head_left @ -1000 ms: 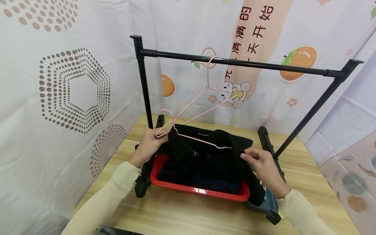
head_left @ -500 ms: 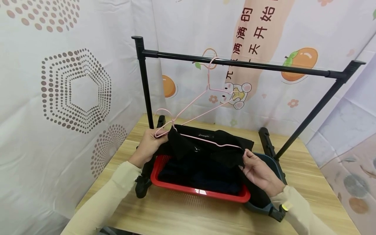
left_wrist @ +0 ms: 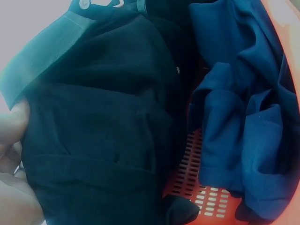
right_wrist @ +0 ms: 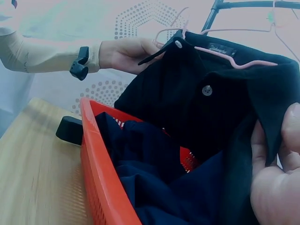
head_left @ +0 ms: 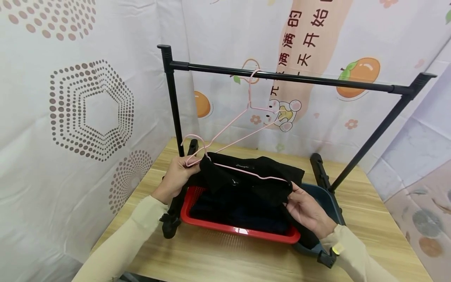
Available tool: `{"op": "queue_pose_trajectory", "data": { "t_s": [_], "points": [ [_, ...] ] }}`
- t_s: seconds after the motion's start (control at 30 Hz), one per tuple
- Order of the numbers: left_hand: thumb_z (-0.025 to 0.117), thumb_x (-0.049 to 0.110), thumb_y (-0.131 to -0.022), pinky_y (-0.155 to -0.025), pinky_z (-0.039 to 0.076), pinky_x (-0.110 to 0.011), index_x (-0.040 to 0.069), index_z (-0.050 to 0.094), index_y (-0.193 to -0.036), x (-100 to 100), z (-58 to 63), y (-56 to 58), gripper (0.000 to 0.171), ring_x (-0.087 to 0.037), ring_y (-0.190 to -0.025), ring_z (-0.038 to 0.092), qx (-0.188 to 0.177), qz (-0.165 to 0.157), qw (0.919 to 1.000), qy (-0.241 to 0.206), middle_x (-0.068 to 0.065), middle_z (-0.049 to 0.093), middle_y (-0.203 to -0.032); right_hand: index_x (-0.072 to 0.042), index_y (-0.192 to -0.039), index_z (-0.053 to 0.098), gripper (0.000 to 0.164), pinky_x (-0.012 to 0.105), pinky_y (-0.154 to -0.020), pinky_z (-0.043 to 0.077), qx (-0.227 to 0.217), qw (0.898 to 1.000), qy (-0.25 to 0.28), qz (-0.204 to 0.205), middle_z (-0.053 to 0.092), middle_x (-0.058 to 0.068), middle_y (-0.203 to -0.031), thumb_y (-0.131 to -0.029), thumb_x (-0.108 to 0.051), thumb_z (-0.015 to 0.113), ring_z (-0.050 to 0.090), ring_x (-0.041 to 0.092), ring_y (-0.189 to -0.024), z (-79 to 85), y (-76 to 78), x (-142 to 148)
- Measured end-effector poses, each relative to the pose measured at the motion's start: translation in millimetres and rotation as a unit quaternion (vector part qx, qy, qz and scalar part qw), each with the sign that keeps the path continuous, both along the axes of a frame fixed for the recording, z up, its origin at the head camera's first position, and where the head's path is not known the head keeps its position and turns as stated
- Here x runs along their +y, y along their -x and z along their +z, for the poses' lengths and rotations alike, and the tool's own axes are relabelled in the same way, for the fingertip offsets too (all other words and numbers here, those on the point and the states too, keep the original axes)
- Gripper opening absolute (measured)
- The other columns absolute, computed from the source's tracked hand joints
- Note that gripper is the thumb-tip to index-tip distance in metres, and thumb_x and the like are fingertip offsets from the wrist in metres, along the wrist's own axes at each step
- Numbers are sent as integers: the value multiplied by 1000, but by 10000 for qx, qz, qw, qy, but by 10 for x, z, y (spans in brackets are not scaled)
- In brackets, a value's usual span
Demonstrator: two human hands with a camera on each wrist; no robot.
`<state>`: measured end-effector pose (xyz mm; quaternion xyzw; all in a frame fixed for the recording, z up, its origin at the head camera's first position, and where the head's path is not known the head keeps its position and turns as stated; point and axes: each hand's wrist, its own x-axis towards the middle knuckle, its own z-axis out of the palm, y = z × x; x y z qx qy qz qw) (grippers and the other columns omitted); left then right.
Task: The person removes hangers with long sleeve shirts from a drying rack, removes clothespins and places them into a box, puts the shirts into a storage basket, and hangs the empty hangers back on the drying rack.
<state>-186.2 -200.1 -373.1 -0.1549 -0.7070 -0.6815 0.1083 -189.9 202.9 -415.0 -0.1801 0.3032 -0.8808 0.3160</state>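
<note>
A black buttoned shirt with its collar spread is held up over the red basket. My left hand grips one end of a pink hanger together with the shirt's edge. The hanger's other arm lies across the neck opening, and its tip reaches the right side of the collar. There my right hand pinches the shirt; in the right wrist view, thumb and fingers hold the collar flap. A navy garment lies in the basket. The lower part of the shirt is partly hidden.
A black rack with a crossbar stands over the wooden table. A second pink hanger hangs from the bar, close behind the held one. To the right of the red basket sits a blue bin. Patterned curtains surround the table.
My right hand has shifted down and left, with its wrist turned, and drawn the collar along. More of the hanger's right arm shows. The held hook has tipped slightly left and down.
</note>
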Motion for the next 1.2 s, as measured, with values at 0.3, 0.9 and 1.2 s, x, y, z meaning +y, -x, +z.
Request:
{"op": "queue_pose_trajectory", "data": {
  "t_s": [0.3, 0.9, 1.2],
  "points": [
    [68, -7, -94, -83, 51, -26, -15, 71, -96, 20, -11, -7, 9, -11, -90, 61, -24, -61, 10000, -1, 9, 72, -86, -6, -135, 62, 59, 32, -109, 40, -316, 9974, 571, 302, 62, 5, -137, -107, 11, 12, 55, 15, -125, -27, -25, 4],
    [68, -8, -92, -84, 52, -26, 7, 81, -98, -2, -1, 10, 21, -9, -93, 64, -161, 9, 9999, -42, 11, 74, -88, -13, -77, 52, 51, 28, -115, 34, -319, 9952, 569, 732, 60, 1, -137, -100, 15, 14, 52, 13, -127, -6, -30, -4],
    [69, -7, -93, -84, 53, -25, 0, 79, -100, 4, -11, -11, 14, -8, -93, 65, -181, 89, 9998, 36, 11, 74, -90, -5, -89, 63, 56, 26, -112, 37, -502, 9961, 441, 583, 63, 3, -132, -100, 15, 12, 55, 12, -122, -2, -43, 0]
  ]
}}
